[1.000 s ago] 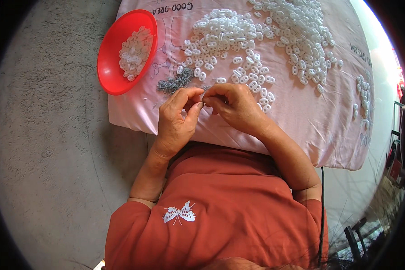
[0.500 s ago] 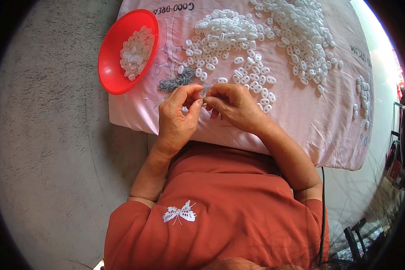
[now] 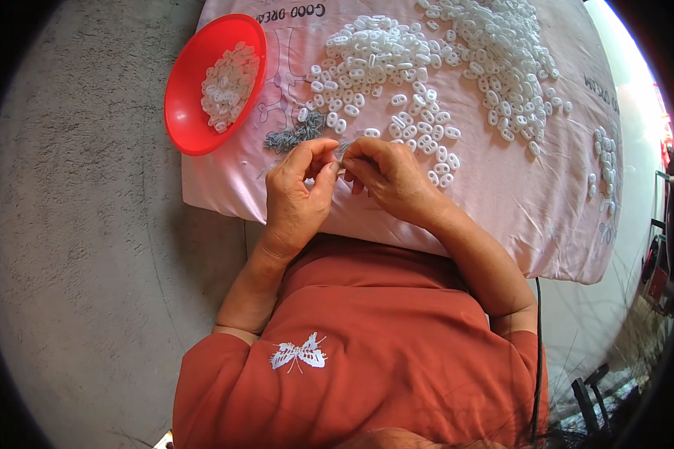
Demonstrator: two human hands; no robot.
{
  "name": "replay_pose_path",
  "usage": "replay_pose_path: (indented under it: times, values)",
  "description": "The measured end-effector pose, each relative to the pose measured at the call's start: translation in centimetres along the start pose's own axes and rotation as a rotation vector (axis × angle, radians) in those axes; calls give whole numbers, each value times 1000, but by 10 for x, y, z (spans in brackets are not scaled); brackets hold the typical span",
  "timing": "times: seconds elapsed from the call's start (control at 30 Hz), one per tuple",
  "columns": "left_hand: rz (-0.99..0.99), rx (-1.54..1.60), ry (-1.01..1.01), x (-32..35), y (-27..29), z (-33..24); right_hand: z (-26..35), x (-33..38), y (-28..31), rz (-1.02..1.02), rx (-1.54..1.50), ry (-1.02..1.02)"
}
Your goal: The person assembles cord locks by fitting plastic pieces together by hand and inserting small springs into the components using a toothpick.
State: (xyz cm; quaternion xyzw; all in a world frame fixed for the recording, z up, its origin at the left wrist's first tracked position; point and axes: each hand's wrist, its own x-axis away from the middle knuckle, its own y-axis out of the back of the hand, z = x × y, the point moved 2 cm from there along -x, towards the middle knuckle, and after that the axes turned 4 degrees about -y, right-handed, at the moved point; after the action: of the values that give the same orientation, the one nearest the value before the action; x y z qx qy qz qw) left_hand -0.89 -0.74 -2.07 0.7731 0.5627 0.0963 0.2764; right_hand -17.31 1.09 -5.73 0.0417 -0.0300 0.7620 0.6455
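Close to the table's near edge, my left hand (image 3: 299, 183) and my right hand (image 3: 388, 173) meet, thumbs and fingertips pinched together. Whatever lies between the fingertips is too small and covered to make out. Just beyond my left hand is a bundle of short grey strands (image 3: 296, 135). Past both hands spreads a pile of small white oval pieces with two holes each (image 3: 378, 52). Some loose white pieces (image 3: 427, 138) lie beyond my right hand.
At the far left, a red bowl (image 3: 178, 112) holds several whitish pieces (image 3: 230, 86). A bigger white heap (image 3: 505, 60) covers the far right, with a smaller group (image 3: 605, 165) at the right edge. Pink cloth (image 3: 494, 202) drapes the table.
My hands stay pinched together in nearly the same spot, with only a slight shift of the fingers. The bowl and the piles look unchanged.
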Motion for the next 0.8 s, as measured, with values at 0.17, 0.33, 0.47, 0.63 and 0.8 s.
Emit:
replay_pose_path:
  times: [0.17, 0.33, 0.47, 0.63, 0.8]
  values:
    - [-10, 28, 29, 1, -2, 4, -3, 1, -4, -24, 22, 56]
    - [58, -104, -66, -3, -2, -5, -5, 2, -4, -2, 30, 72]
    - [51, -127, -125, -4, -1, -5, -4, 1, -3, -3, 45, 47]
    - [60, -89, -87, -3, -1, -7, -5, 1, -2, -27, 45, 78]
    - [54, -134, -123, -3, -1, -10, -3, 2, -2, -63, 166, 193]
